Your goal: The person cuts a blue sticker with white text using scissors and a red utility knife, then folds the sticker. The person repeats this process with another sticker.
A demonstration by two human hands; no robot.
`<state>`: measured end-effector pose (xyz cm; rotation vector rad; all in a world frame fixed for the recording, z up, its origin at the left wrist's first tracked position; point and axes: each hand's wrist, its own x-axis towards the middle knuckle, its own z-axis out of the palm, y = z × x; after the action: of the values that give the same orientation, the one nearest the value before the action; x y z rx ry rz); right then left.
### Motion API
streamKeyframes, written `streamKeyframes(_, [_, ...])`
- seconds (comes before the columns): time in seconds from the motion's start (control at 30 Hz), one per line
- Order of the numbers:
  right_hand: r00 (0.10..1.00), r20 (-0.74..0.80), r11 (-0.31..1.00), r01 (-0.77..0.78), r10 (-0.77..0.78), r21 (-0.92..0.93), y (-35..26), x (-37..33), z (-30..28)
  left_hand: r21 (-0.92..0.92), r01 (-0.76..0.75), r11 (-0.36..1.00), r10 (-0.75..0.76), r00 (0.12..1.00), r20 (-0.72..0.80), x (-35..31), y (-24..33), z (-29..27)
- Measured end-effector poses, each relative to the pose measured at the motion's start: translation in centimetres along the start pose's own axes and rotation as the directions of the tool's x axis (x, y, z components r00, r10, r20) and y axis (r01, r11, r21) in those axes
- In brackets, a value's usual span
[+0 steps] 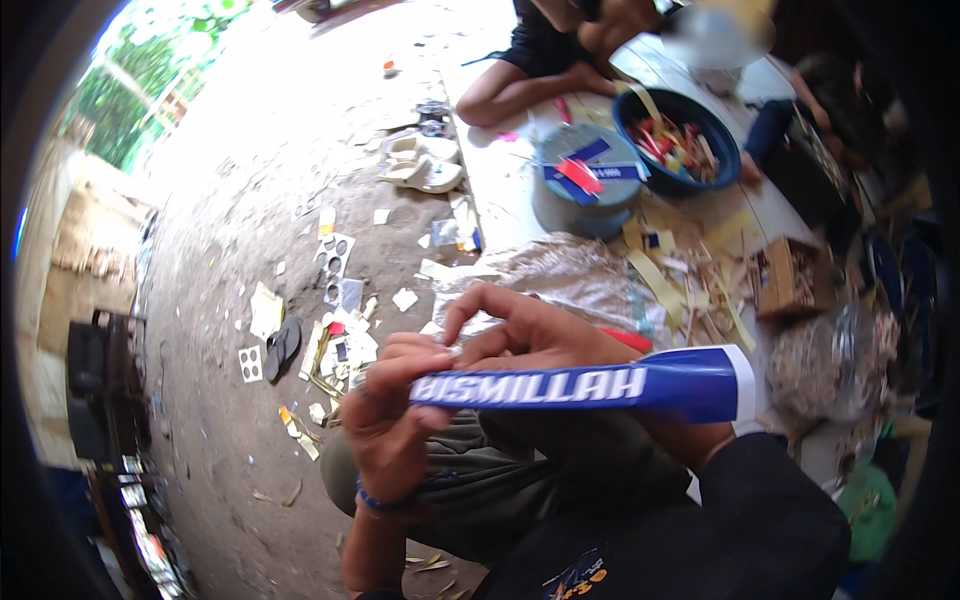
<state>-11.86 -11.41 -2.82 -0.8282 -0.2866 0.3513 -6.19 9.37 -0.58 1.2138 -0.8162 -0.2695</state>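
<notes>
A long blue strip with white lettering [690, 385], like a printed sticker, stretches across in front of me above my lap. My left hand [390, 415] pinches its left end between thumb and fingers, and a dark beaded band circles that wrist. Behind the strip my right hand [530, 335] has curled fingers, with the index and thumb meeting close to the left fingertips. Something small and whitish shows at that meeting point, too small to name. From there the strip's wider right end runs over my right forearm.
A grey upturned tub [580, 215] carries blue and red strips. Beside it, a blue basin [735, 165] holds colourful pieces. A wooden box [790, 280] stands at right among scraps. Pale shoes [425, 165], a dark sandal [283, 350] and paper litter the dirt floor. Another person [540, 70] sits ahead.
</notes>
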Motion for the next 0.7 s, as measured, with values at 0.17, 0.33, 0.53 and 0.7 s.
streamKeyframes(0.17, [0.899,-0.272,0.835,0.159,-0.343,-0.527,2.4,0.0,-6.2,0.236,-0.101,0.967,0.155,0.961,-0.228,-1.1,0.3,-4.2])
streamKeyframes(0.33, [0.697,-0.562,0.284,-0.485,-0.446,-0.827,6.0,-8.0,-15.5,0.541,-0.009,0.841,0.274,0.869,-0.411,-2.0,2.8,-11.3])
streamKeyframes(0.53, [0.687,-0.498,0.097,-0.534,-0.528,-0.840,14.2,-12.4,-18.3,0.490,0.171,0.855,0.118,0.855,-0.505,-1.3,2.6,-15.3])
streamKeyframes(0.7, [0.752,-0.419,-0.015,-0.494,-0.508,-0.869,16.7,-6.4,-18.6,0.394,0.202,0.896,0.005,0.885,-0.466,-1.7,0.3,-12.6])
